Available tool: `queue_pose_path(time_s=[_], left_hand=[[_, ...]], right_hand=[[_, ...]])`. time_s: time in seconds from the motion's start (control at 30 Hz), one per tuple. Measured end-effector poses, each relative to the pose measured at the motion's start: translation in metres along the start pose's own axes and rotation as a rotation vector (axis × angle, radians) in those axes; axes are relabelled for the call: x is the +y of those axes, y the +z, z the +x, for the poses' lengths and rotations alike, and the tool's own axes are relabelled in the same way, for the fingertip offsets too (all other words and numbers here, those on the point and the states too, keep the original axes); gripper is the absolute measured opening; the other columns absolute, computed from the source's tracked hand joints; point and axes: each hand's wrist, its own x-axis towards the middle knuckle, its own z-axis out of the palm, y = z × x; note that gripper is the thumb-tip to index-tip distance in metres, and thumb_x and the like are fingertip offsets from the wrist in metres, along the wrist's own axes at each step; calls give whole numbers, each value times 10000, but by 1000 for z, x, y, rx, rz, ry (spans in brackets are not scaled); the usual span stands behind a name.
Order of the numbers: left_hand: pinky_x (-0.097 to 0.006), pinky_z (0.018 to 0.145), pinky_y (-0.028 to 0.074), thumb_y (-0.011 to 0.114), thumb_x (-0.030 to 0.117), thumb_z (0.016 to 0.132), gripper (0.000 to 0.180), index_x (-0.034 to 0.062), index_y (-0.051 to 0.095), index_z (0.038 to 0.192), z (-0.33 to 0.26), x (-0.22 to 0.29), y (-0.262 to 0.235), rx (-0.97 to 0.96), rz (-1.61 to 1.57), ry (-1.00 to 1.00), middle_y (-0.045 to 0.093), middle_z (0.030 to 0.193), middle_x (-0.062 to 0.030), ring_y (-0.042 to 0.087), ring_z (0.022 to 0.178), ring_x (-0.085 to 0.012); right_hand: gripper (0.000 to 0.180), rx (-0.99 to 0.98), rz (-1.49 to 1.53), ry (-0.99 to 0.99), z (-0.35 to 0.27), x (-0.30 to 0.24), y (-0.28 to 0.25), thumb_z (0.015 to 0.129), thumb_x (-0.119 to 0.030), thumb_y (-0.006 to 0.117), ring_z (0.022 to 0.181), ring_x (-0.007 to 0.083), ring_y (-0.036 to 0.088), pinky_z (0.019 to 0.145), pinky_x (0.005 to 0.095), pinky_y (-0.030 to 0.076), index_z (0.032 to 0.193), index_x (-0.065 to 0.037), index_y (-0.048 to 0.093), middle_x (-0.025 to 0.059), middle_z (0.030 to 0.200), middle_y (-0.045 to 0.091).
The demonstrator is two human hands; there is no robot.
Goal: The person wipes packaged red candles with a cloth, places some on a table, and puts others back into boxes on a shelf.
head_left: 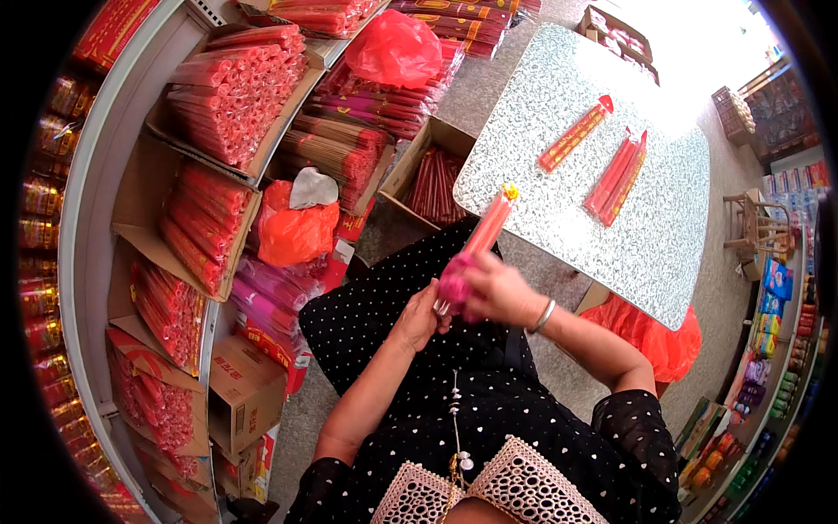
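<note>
In front of my lap I hold a slim clear-wrapped pack of red sticks (491,224), tilted, with a yellow tip at its far end. I cannot tell whether the sticks are candles or incense. My left hand (419,316) is closed round the pack's near end. My right hand (499,286), slightly blurred, presses a bright pink cloth (456,276) round the pack's lower part. On the speckled table (524,96) beyond lie a single red pack with gold print (572,138) and a pair of similar red packs (616,179) side by side.
Shelves at left hold cardboard boxes of wrapped red sticks (236,96). An open carton of dark red sticks (434,183) stands by the table's left corner. A red plastic bag (659,336) sits under its near right corner. A wooden chair (758,223) stands at far right.
</note>
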Motion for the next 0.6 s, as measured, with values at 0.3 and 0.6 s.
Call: queue_pose_path(time_s=[0.3,0.6], left_hand=[[-225,450,388,490,399,912,312,92,543,928,4,0,5,-62,19,3,541,681,-14,478,513,-69],[-286,482,416,411,480,921,445,63,568,942,5,-6,7,128,-84,22,573,688,-59,523,552,-125]], right_hand=[[287,292,-198,403,23,90,-39,743,-148,576,870,345,563,780,405,491,1023,-89,593,174,1026,518],[399,-121,126,80,-12,-19,14,696,-174,671,1011,358,544,834,398,489,1078,-109,576,161,1165,493]])
